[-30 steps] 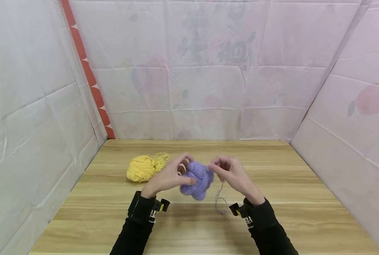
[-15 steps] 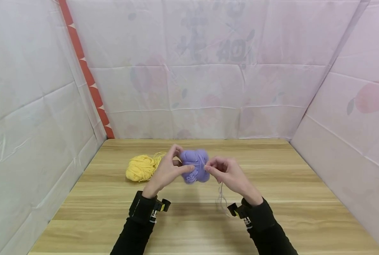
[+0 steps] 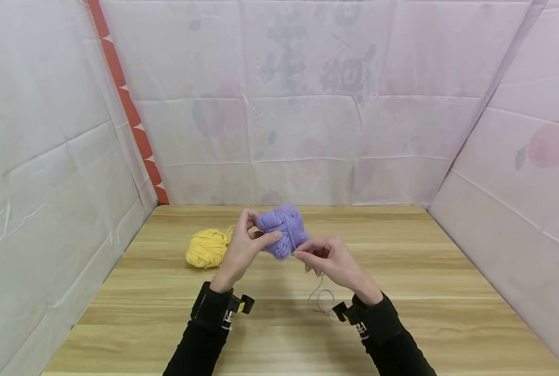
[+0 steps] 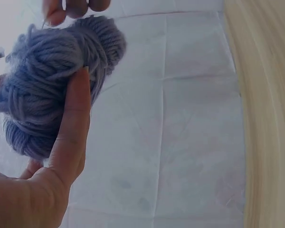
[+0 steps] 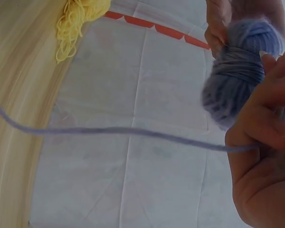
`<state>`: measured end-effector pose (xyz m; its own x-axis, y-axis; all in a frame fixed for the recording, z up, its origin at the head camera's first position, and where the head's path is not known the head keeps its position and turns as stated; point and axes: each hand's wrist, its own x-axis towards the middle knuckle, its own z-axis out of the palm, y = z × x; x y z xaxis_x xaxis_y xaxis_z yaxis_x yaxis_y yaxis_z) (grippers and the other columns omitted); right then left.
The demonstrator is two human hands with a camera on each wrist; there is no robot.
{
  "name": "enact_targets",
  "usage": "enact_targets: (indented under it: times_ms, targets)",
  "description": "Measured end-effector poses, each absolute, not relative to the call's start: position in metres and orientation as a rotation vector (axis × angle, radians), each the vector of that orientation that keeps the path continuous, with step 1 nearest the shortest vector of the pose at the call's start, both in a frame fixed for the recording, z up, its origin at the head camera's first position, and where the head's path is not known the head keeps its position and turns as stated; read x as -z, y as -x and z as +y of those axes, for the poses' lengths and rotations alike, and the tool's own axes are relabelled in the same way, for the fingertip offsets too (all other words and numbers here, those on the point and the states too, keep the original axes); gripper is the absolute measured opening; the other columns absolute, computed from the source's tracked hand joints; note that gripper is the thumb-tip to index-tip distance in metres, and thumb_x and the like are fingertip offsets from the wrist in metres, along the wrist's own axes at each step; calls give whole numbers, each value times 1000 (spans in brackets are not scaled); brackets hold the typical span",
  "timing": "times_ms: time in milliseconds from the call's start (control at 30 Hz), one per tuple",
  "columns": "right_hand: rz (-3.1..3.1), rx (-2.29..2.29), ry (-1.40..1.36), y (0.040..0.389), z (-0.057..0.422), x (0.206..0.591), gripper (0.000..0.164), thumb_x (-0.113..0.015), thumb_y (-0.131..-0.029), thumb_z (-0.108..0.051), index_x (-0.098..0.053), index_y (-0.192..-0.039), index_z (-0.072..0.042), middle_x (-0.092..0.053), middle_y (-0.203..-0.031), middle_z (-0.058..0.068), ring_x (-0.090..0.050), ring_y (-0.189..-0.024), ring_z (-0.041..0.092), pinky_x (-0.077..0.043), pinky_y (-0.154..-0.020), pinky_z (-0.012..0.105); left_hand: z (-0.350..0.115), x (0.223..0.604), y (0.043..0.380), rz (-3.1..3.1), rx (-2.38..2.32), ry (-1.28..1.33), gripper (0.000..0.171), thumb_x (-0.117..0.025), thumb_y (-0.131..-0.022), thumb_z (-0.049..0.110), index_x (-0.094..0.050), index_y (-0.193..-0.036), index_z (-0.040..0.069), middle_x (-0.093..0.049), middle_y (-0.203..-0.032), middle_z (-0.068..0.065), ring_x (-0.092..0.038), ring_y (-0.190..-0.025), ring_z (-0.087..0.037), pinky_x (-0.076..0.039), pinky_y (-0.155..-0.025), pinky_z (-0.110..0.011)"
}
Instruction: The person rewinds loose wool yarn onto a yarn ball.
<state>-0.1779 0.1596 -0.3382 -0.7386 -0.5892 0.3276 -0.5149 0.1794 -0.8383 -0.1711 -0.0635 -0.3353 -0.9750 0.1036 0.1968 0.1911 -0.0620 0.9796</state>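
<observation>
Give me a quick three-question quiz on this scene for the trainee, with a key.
1. In the head view, on which side of the purple yarn is the yellow yarn?
A) to its left
B) to its right
C) straight above it

2. True or false: the left hand is gripping the yellow yarn.

3. Fill in the blank: a purple strand leads from the ____ hand.

Key:
1. A.
2. False; that hand grips the purple yarn.
3. Right; the right hand has the strand.
</observation>
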Motion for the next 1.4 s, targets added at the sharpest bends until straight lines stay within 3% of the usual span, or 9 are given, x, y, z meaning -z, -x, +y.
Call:
enact_targets:
  times_ms: [333, 500, 633, 767, 967, 1033, 1200, 1400]
  targets:
    - [2299, 1617, 1101, 182, 159, 343, 11, -62, -93, -9, -71, -94, -3, -63, -66, 16, -52, -47, 17, -47, -44, 26, -68, 334, 169, -1977, 2319, 369, 41, -69, -86, 11, -38, -112, 9, -50, -124, -16, -64, -106, -27, -59, -80, -40]
    - [2267, 1613, 1087, 186, 160, 347, 12, -62, -93, -10, -72, -94, -3, -61, -65, 17, -52, -48, 12, -47, -45, 26, -69, 333, 166, -1920, 2379, 415, 39, -66, -88, 12, -37, -114, 10, -52, -122, -15, -64, -101, -22, -58, -81, -38]
    - [2205, 1623, 1043, 190, 161, 351, 12, -63, -93, -9, -71, -95, 0, -59, -64, 10, -51, -50, 7, -47, -45, 25, -71, 332, 165, -1882, 2466, 510, 38, -63, -89, 9, -38, -117, 13, -55, -119, -11, -64, -99, -18, -57, -80, -34]
    - [2165, 1606, 1040, 193, 166, 352, 11, -61, -91, -4, -67, -86, 3, -57, -63, 2, -50, -51, 3, -43, -44, 21, -73, 331, 163, -1895, 2527, 657, 39, -60, -89, 5, -39, -121, 15, -58, -118, -7, -63, -101, -18, -56, -81, -32]
    - [2139, 1492, 1114, 195, 180, 347, 12, -55, -85, 6, -60, -74, 4, -53, -59, 14, -48, -51, 1, -38, -43, 18, -76, 331, 163, -2050, 2476, 861, 46, -60, -81, 1, -42, -120, 18, -56, -117, -4, -61, -105, -21, -53, -86, -38]
    - [2164, 1442, 1104, 195, 184, 345, 12, -54, -85, 6, -59, -74, 2, -53, -59, 11, -48, -51, 3, -39, -43, 19, -76, 331, 163, -2125, 2427, 942, 47, -60, -79, 1, -42, -120, 15, -55, -116, -6, -61, -105, -24, -53, -85, -41]
    - [2224, 1440, 927, 194, 184, 341, 13, -55, -93, -5, -61, -83, 0, -55, -67, -5, -48, -55, 6, -41, -48, 20, -73, 331, 161, -2317, 2251, 1083, 48, -61, -77, 1, -45, -122, 9, -55, -114, -10, -59, -103, -24, -53, -84, -42]
    - [2315, 1597, 749, 192, 179, 339, 22, -57, -98, -23, -62, -90, -3, -49, -65, -5, -43, -54, 4, -40, -48, 21, -68, 332, 161, -2531, 1961, 1032, 47, -60, -75, 6, -49, -120, 12, -56, -107, -9, -57, -92, -20, -52, -78, -35]
